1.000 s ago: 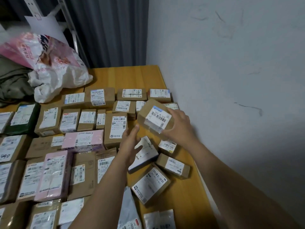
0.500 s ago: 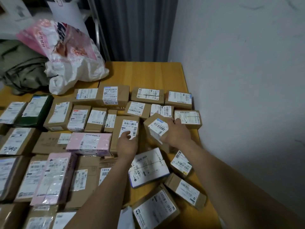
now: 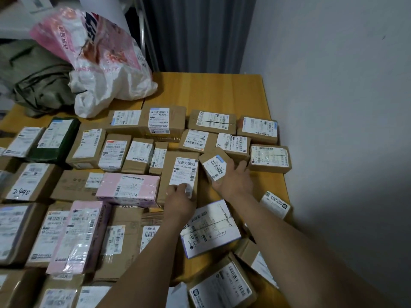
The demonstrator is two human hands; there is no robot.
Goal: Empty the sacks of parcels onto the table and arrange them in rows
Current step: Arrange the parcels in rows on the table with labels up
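Observation:
Several labelled cardboard parcels lie in rows on the wooden table (image 3: pixel 213 92). My right hand (image 3: pixel 233 181) grips a small brown box (image 3: pixel 214 163) with a white barcode label, set tilted on the table between a tall brown box (image 3: pixel 182 172) and the far-right row. My left hand (image 3: pixel 180 201) rests its fingertips on the near end of that tall brown box. A white parcel (image 3: pixel 209 227) lies loose between my forearms. More loose boxes (image 3: pixel 222 287) sit near the front right.
A pink and white sack (image 3: pixel 100 61) slumps at the back left beside an olive green bag (image 3: pixel 40 85). A white wall (image 3: pixel 333 107) runs along the table's right edge. Bare table top shows at the back right. Pink parcels (image 3: pixel 129 190) lie left of centre.
My right hand has lowered the small brown box from mid-air to the table next to the tall box. My left hand has moved forward onto the tall box's near end.

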